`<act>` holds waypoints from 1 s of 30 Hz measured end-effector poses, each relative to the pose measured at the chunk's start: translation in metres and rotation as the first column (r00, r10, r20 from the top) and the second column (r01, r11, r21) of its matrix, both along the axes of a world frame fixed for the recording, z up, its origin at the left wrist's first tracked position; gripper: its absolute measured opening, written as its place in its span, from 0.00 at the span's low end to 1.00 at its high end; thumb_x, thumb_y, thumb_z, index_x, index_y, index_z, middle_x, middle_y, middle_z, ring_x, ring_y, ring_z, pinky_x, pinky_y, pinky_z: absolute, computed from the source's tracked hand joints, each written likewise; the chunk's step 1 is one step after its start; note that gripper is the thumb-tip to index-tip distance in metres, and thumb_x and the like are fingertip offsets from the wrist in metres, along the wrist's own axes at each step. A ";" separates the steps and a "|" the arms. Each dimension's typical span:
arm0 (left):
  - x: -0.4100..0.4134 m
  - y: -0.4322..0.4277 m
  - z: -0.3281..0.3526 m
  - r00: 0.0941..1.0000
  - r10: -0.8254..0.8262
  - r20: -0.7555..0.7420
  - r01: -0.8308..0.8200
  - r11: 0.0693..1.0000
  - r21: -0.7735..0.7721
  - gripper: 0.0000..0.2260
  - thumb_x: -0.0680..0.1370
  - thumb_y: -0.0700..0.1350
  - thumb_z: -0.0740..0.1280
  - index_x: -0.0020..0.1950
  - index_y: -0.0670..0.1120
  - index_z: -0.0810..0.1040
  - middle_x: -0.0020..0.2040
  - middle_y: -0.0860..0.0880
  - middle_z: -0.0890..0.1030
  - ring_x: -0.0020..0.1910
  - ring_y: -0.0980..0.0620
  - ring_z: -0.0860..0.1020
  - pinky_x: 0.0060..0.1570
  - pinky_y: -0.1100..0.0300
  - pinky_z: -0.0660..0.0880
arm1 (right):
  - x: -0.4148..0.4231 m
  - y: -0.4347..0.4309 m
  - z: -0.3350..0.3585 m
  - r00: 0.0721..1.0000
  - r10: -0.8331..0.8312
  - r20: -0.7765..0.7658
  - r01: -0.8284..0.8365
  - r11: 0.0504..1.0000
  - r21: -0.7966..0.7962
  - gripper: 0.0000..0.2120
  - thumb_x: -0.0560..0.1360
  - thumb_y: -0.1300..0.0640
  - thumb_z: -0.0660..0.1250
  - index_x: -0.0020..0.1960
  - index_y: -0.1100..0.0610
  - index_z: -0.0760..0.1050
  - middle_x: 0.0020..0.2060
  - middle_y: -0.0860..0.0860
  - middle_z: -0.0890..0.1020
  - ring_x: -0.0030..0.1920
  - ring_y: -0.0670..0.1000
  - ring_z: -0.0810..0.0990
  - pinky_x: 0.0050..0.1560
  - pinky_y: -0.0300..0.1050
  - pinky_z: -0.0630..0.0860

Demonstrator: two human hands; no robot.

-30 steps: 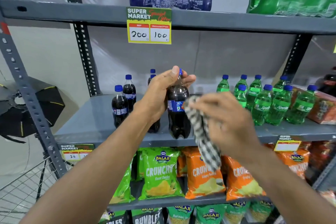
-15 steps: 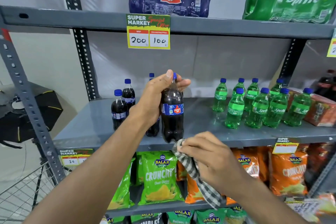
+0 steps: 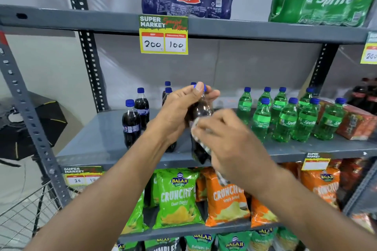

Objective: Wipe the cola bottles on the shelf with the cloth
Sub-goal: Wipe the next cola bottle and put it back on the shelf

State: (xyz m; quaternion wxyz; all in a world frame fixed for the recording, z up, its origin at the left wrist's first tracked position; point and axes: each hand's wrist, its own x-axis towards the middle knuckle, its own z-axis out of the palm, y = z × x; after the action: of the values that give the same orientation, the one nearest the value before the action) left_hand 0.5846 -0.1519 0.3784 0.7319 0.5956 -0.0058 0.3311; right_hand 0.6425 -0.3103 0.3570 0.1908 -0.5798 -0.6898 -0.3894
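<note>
Dark cola bottle [image 3: 201, 112], blue cap [image 3: 201, 87]; checked cloth [image 3: 199, 130].

Grey metal shelf [image 3: 98, 144]: cola bottles [image 3: 131, 123] standing left, green Sprite bottles [image 3: 285, 120] right, orange pack [image 3: 355, 122] far right.

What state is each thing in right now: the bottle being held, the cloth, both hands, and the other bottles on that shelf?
Held cola bottle: upright, capped, lifted in front of the shelf.
Cloth: pressed against that bottle's side.
Left hand: grip closed around the bottle's neck.
Right hand: closed on the cloth.
Other cola bottles: standing, capped.
Sprite bottles: standing, capped.
</note>
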 end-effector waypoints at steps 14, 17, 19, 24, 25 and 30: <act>0.005 0.000 -0.001 0.991 0.109 -0.074 -0.096 0.982 0.165 0.11 0.80 0.51 0.70 0.50 0.44 0.85 0.44 0.45 0.87 0.40 0.52 0.84 0.38 0.62 0.79 | 0.003 0.006 0.025 0.983 -0.149 -0.103 0.162 0.978 0.130 0.16 0.71 0.71 0.58 0.51 0.65 0.81 0.49 0.58 0.82 0.43 0.60 0.74 0.46 0.55 0.76; 0.005 0.003 0.000 0.992 0.091 -0.093 -0.082 0.992 0.094 0.11 0.80 0.51 0.70 0.51 0.43 0.83 0.48 0.45 0.88 0.45 0.50 0.85 0.41 0.61 0.80 | -0.004 0.011 0.017 0.986 -0.164 -0.009 0.165 0.986 0.026 0.16 0.74 0.68 0.55 0.51 0.64 0.80 0.47 0.56 0.81 0.44 0.60 0.74 0.46 0.56 0.74; 0.006 0.004 -0.001 0.989 0.113 -0.091 -0.107 0.992 0.070 0.12 0.78 0.51 0.70 0.52 0.42 0.82 0.51 0.42 0.88 0.53 0.47 0.86 0.48 0.58 0.82 | -0.008 0.007 0.001 0.987 -0.150 0.059 0.152 0.987 -0.045 0.16 0.75 0.67 0.53 0.49 0.62 0.80 0.46 0.55 0.80 0.45 0.59 0.74 0.44 0.54 0.74; 0.005 0.007 0.000 0.984 0.171 -0.043 -0.169 0.985 0.039 0.08 0.82 0.46 0.66 0.50 0.42 0.81 0.51 0.40 0.87 0.56 0.44 0.83 0.62 0.44 0.77 | -0.009 -0.003 -0.038 0.975 -0.137 0.172 0.172 0.964 -0.203 0.11 0.75 0.64 0.59 0.49 0.59 0.79 0.47 0.52 0.79 0.46 0.57 0.75 0.44 0.52 0.75; 0.004 0.008 0.000 0.984 0.174 -0.035 -0.172 0.984 0.047 0.08 0.83 0.45 0.65 0.49 0.42 0.81 0.51 0.40 0.86 0.57 0.43 0.83 0.63 0.42 0.75 | -0.008 -0.006 -0.043 0.976 -0.134 0.174 0.171 0.961 -0.218 0.12 0.75 0.64 0.58 0.50 0.59 0.79 0.47 0.52 0.79 0.46 0.57 0.75 0.44 0.51 0.75; 0.001 0.015 -0.003 0.996 0.089 -0.019 -0.087 0.994 0.061 0.11 0.84 0.46 0.61 0.53 0.40 0.79 0.49 0.44 0.88 0.56 0.45 0.84 0.61 0.49 0.79 | 0.002 -0.012 -0.019 0.986 0.055 -0.156 -0.054 0.999 0.011 0.18 0.69 0.68 0.57 0.53 0.62 0.81 0.50 0.54 0.81 0.47 0.57 0.74 0.52 0.47 0.75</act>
State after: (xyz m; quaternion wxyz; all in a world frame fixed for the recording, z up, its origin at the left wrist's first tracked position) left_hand 0.5852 -0.1365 0.3756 0.6984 0.6206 0.0187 0.3561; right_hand 0.6447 -0.3219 0.3378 0.2567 -0.5890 -0.6869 -0.3396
